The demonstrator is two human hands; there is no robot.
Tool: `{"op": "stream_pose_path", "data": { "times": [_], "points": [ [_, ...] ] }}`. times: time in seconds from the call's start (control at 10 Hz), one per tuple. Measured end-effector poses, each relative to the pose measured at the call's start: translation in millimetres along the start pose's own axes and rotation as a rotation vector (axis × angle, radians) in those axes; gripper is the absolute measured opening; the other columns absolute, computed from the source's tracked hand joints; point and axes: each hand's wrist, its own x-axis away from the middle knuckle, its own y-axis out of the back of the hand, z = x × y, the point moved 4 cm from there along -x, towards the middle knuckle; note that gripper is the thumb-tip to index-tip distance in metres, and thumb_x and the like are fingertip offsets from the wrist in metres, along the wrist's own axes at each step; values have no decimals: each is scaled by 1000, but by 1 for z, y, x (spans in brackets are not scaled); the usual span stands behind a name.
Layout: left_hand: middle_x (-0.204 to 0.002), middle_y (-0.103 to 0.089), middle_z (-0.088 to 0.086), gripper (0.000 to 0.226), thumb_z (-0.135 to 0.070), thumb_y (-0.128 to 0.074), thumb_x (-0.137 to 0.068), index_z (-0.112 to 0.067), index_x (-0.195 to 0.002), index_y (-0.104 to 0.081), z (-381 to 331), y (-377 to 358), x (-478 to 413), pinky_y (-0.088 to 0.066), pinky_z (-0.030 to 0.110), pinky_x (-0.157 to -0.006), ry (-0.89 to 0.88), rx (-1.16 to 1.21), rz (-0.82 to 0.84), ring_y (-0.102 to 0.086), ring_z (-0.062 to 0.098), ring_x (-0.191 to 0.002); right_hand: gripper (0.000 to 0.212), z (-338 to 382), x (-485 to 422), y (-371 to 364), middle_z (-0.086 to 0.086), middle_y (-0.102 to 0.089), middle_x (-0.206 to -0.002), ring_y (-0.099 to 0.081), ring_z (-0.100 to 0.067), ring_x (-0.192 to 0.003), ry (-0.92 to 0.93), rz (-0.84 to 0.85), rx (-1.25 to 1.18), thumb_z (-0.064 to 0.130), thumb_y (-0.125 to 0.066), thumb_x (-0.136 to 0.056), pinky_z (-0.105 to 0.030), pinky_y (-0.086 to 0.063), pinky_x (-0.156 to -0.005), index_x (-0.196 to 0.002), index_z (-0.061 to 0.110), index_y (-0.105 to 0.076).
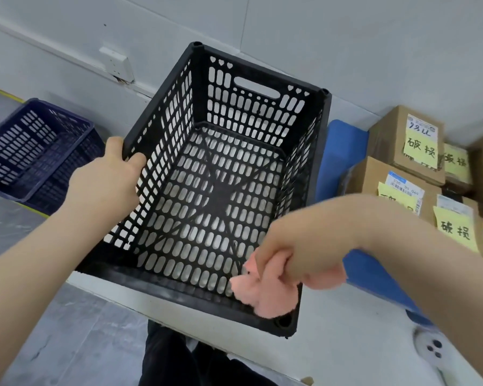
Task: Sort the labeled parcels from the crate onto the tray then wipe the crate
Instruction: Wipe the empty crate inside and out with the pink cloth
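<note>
A black perforated crate (315, 151) stands on a white table, and nothing lies inside it. My left hand (109, 174) grips the crate's left rim, thumb inside the wall. My right hand (296, 254) holds a bunched pink cloth (265, 291) at the crate's near right corner, against the inner wall. To the right, several brown cardboard parcels (391, 140) with yellow labels lie on a blue tray (343, 151). My right forearm hides part of the tray and parcels.
A dark blue perforated crate (37, 151) sits on the grey floor at the left. A white wall runs behind the table. A white object with dark holes (432, 349) lies on the table at the bottom right. My dark trousers (179, 358) show below the table edge.
</note>
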Motion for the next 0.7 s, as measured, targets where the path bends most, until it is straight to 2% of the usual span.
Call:
{"op": "stream_pose_path", "data": {
  "times": [0.1, 0.2, 0.3, 0.4, 0.5, 0.6, 0.7],
  "points": [
    [-121, -37, 18, 35, 2, -59, -74, -8, -107, -55, 1, -1, 0, -27, 27, -42, -6, 11, -5, -43, 28, -54, 30, -20, 17, 51, 11, -59, -76, -59, 7, -62, -58, -400, -194, 3, -45, -89, -9, -45, -51, -95, 27, -62],
    [-119, -39, 21, 36, 6, -63, -69, -6, -102, -57, 1, -4, 1, -27, 27, -42, -13, 44, -7, -40, 26, -52, 33, -72, 5, 107, 0, -60, -97, -61, -16, -87, -324, -1088, 12, 4, -41, -88, -22, -44, -61, -112, 16, -60],
    [-115, -39, 20, 38, 8, -67, -63, -5, -97, -57, 1, -5, 0, -28, 25, -40, -18, 61, -18, -34, 23, -48, 29, -139, -36, 130, -11, -50, -117, -49, -30, -104, -684, -1208, 246, 12, -45, -87, -36, -37, -73, -114, 12, -57],
    [-111, -38, 19, 39, 9, -68, -59, -5, -93, -56, 2, -8, -1, -28, 24, -39, -15, 78, -21, -35, 22, -44, 36, -219, -83, 117, 1, -49, -132, -36, 7, -107, -864, -1258, -31, 21, -40, -94, -3, -26, -91, -129, 16, -50],
    [-108, -36, 18, 45, 11, -66, -51, -6, -91, -55, 0, -11, -2, -30, 26, -37, -1, 95, -7, -34, 23, -42, 45, -272, -143, 93, 5, -42, -142, -27, 13, -111, -933, -969, -16, 27, -36, -96, 13, 7, -80, -139, 16, -40],
    [-105, -37, 17, 46, 12, -66, -50, -7, -90, -56, -7, -9, -2, -27, 23, -37, -15, 107, 5, -32, 21, -42, 44, -266, -167, 67, -6, -49, -136, -39, -15, -88, -875, -623, -17, 21, -43, -93, -11, -35, -57, -133, 4, -48],
    [-102, -37, 16, 46, 11, -67, -49, -7, -90, -56, -8, -8, 0, -22, 22, -38, -11, 110, 14, -27, 20, -43, 36, -257, -180, 60, -9, -47, -135, -35, -15, -72, -855, -386, 158, 17, -42, -96, -8, -36, -50, -128, 3, -49]
  ]
}}
